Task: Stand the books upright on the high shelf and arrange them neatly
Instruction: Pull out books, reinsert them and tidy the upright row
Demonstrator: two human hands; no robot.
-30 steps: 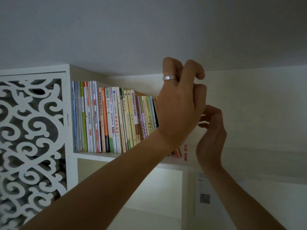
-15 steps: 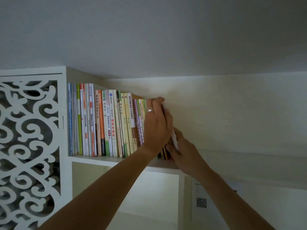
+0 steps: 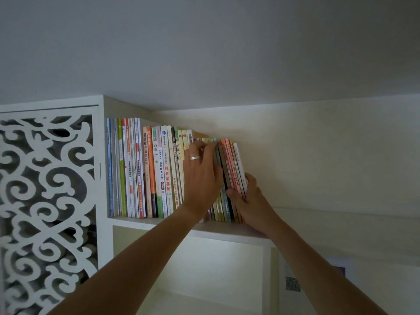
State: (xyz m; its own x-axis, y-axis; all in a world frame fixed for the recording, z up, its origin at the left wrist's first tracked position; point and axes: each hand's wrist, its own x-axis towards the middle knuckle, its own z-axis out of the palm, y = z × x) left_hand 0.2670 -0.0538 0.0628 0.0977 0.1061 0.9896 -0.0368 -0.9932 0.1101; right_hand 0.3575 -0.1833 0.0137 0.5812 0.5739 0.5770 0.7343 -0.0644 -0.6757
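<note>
Both hands have closed in on the row's end since half a second ago. Right hand [image 3: 248,198] grips the leaning slim books [image 3: 235,169] at three o'clock of the row; left hand [image 3: 202,171] lies flat, fingers straight, against neighbouring spines. Upright books [image 3: 145,169] fill the high shelf [image 3: 156,221] toward nine o'clock. Only this last bundle seems left to straighten.

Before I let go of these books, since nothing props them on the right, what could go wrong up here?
1. The thin books at the row's right end lean, and only your right hand braces them; released, they might slide or topple toward the bare shelf beside them.
2. Your left hand presses on the spines mid-row; pushing harder could shove some deeper and leave the fronts uneven.
</note>
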